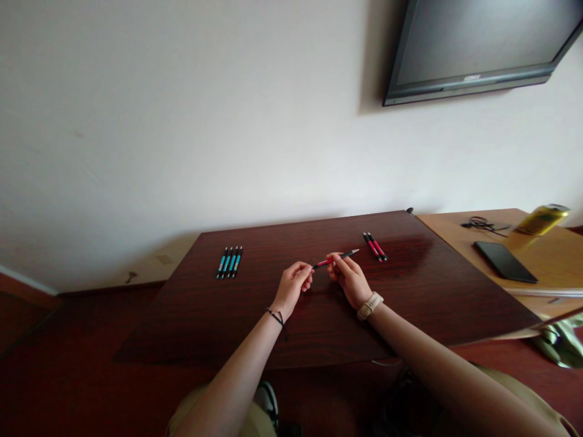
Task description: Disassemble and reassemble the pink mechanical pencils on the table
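A red and black pen [324, 263] is held above the dark wooden table between my two hands, its silver tip pointing up to the right. My left hand [294, 285] pinches the pen's left end. My right hand [350, 280] has its fingers closed round the pen's middle. Several blue and black pens [230, 262] lie side by side on the left of the table. Two red and black pens [375, 247] rest together on the right, beyond my right hand.
The dark table [195, 328] stands against a white wall. On a lighter wooden table [460, 243] at the right are a black phone [504, 261], a coiled black cable [483, 225] and a yellow can [542, 220]. A television [473, 48] hangs above.
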`<action>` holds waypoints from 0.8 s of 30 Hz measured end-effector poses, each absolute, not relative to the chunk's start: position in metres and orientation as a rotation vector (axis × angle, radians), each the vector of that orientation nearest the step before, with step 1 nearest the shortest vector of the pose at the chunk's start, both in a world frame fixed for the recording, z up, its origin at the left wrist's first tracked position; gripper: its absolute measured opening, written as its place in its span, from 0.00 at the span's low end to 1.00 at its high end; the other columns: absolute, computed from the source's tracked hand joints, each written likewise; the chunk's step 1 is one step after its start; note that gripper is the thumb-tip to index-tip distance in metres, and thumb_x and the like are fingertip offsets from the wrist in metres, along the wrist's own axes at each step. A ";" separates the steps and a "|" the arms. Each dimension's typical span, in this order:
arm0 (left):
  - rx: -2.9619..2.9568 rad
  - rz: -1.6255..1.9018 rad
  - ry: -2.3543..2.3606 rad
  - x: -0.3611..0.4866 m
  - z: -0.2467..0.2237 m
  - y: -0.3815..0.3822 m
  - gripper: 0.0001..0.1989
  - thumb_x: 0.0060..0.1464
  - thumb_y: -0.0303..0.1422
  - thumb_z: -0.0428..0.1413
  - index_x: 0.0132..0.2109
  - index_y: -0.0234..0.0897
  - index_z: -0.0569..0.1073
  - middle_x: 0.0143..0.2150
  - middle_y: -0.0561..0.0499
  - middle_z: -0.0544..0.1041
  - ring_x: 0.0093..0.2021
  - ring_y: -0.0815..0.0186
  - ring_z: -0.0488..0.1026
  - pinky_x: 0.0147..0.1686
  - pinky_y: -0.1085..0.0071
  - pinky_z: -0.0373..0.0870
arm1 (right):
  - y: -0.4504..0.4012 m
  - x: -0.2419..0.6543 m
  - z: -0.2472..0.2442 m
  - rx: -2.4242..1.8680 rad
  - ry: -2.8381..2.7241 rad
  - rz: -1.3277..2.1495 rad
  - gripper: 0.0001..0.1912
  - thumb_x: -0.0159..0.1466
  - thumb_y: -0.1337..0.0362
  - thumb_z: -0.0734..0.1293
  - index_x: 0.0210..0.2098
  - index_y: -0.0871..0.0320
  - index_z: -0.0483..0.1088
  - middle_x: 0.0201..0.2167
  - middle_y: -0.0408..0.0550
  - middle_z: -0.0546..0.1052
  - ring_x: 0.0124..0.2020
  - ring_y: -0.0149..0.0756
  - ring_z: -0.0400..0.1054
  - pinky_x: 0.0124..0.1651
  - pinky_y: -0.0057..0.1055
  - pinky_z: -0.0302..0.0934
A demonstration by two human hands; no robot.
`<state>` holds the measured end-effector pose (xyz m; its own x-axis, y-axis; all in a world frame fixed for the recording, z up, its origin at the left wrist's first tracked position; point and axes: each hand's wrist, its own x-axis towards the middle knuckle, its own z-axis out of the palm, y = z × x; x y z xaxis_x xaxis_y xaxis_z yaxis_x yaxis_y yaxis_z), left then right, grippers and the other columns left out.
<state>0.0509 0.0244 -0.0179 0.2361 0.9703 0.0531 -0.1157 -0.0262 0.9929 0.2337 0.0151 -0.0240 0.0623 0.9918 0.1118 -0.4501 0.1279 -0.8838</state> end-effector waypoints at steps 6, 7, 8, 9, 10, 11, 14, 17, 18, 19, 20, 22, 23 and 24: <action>1.265 1.122 0.950 0.052 -0.018 0.025 0.17 0.57 0.47 0.63 0.38 0.36 0.75 0.29 0.52 0.72 0.25 0.71 0.67 0.24 0.75 0.58 | 0.015 0.234 -0.027 -0.780 -0.879 1.296 0.18 0.64 0.47 0.74 0.42 0.54 0.79 0.29 0.43 0.74 0.30 0.31 0.65 0.31 0.29 0.58; 1.263 1.116 0.947 0.052 -0.018 0.025 0.18 0.58 0.47 0.63 0.38 0.36 0.75 0.29 0.52 0.72 0.25 0.71 0.67 0.24 0.75 0.58 | 0.015 0.234 -0.027 -0.782 -0.876 1.296 0.18 0.64 0.47 0.74 0.41 0.55 0.79 0.29 0.43 0.74 0.30 0.31 0.65 0.31 0.29 0.58; 1.263 1.110 0.943 0.052 -0.018 0.025 0.18 0.58 0.48 0.62 0.38 0.35 0.75 0.29 0.52 0.72 0.25 0.71 0.67 0.24 0.75 0.58 | 0.015 0.234 -0.027 -0.786 -0.875 1.297 0.18 0.64 0.46 0.74 0.41 0.55 0.79 0.29 0.43 0.74 0.30 0.31 0.65 0.31 0.29 0.58; 1.264 1.104 0.939 0.052 -0.018 0.025 0.18 0.58 0.48 0.62 0.38 0.35 0.75 0.29 0.52 0.72 0.25 0.71 0.67 0.24 0.75 0.58 | 0.015 0.234 -0.026 -0.789 -0.876 1.295 0.18 0.64 0.46 0.74 0.41 0.55 0.79 0.29 0.43 0.74 0.29 0.31 0.65 0.31 0.29 0.58; 1.266 1.100 0.936 0.051 -0.018 0.025 0.18 0.59 0.48 0.62 0.38 0.35 0.75 0.29 0.52 0.72 0.25 0.71 0.67 0.24 0.75 0.58 | 0.015 0.234 -0.026 -0.793 -0.878 1.292 0.19 0.63 0.46 0.74 0.41 0.55 0.79 0.29 0.43 0.74 0.29 0.31 0.65 0.31 0.29 0.58; 1.269 1.099 0.937 0.051 -0.018 0.025 0.18 0.59 0.48 0.62 0.38 0.35 0.75 0.29 0.53 0.72 0.25 0.71 0.67 0.25 0.75 0.58 | 0.015 0.234 -0.025 -0.797 -0.879 1.287 0.19 0.63 0.46 0.74 0.41 0.55 0.79 0.29 0.43 0.74 0.29 0.31 0.65 0.31 0.30 0.58; 1.274 1.111 0.951 0.051 -0.018 0.025 0.17 0.57 0.46 0.64 0.38 0.36 0.75 0.29 0.53 0.72 0.25 0.72 0.67 0.25 0.74 0.59 | 0.015 0.234 -0.025 -0.809 -0.885 1.272 0.20 0.62 0.45 0.74 0.40 0.54 0.79 0.29 0.44 0.74 0.29 0.32 0.64 0.31 0.30 0.58; 1.268 1.113 0.949 0.051 -0.018 0.025 0.16 0.57 0.46 0.64 0.38 0.36 0.75 0.29 0.53 0.72 0.25 0.72 0.67 0.24 0.74 0.59 | 0.015 0.233 -0.024 -0.801 -0.885 1.274 0.19 0.63 0.45 0.74 0.40 0.54 0.79 0.29 0.44 0.74 0.29 0.33 0.64 0.31 0.30 0.58; 1.269 1.107 0.946 0.051 -0.018 0.025 0.17 0.58 0.46 0.63 0.38 0.36 0.75 0.29 0.53 0.72 0.25 0.72 0.67 0.24 0.74 0.58 | 0.015 0.233 -0.024 -0.794 -0.884 1.278 0.18 0.63 0.46 0.74 0.40 0.54 0.79 0.29 0.44 0.74 0.29 0.32 0.64 0.31 0.30 0.58; 1.272 1.102 0.944 0.051 -0.018 0.025 0.17 0.59 0.47 0.62 0.38 0.36 0.75 0.29 0.52 0.72 0.25 0.72 0.67 0.24 0.74 0.58 | 0.015 0.234 -0.024 -0.785 -0.883 1.283 0.18 0.64 0.46 0.74 0.40 0.54 0.79 0.29 0.44 0.74 0.29 0.32 0.64 0.31 0.30 0.58; 1.278 1.095 0.943 0.051 -0.018 0.025 0.17 0.59 0.47 0.61 0.38 0.35 0.75 0.29 0.52 0.72 0.25 0.72 0.67 0.25 0.74 0.58 | 0.015 0.234 -0.025 -0.779 -0.882 1.287 0.18 0.64 0.47 0.74 0.41 0.54 0.79 0.29 0.44 0.74 0.30 0.32 0.64 0.31 0.30 0.58; 1.287 1.093 0.948 0.051 -0.018 0.025 0.18 0.59 0.47 0.62 0.38 0.35 0.75 0.29 0.52 0.72 0.25 0.71 0.67 0.25 0.74 0.59 | 0.015 0.234 -0.024 -0.778 -0.880 1.292 0.17 0.64 0.47 0.74 0.41 0.54 0.79 0.29 0.44 0.74 0.30 0.32 0.64 0.31 0.30 0.58; 1.290 1.096 0.951 0.051 -0.018 0.025 0.17 0.59 0.47 0.62 0.38 0.35 0.75 0.29 0.52 0.72 0.25 0.71 0.67 0.25 0.74 0.59 | 0.015 0.234 -0.024 -0.781 -0.879 1.294 0.18 0.64 0.47 0.74 0.41 0.54 0.79 0.29 0.44 0.74 0.30 0.32 0.64 0.31 0.30 0.58; 1.290 1.101 0.953 0.051 -0.018 0.025 0.17 0.58 0.47 0.63 0.38 0.36 0.75 0.29 0.52 0.72 0.25 0.71 0.67 0.25 0.74 0.60 | 0.015 0.234 -0.024 -0.784 -0.878 1.296 0.18 0.64 0.47 0.74 0.41 0.54 0.79 0.29 0.44 0.74 0.30 0.32 0.64 0.31 0.30 0.58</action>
<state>0.0512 0.0249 -0.0177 0.2349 0.9704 0.0564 -0.0826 -0.0379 0.9959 0.2336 0.0146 -0.0240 0.0575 0.9931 0.1024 -0.4631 0.1174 -0.8785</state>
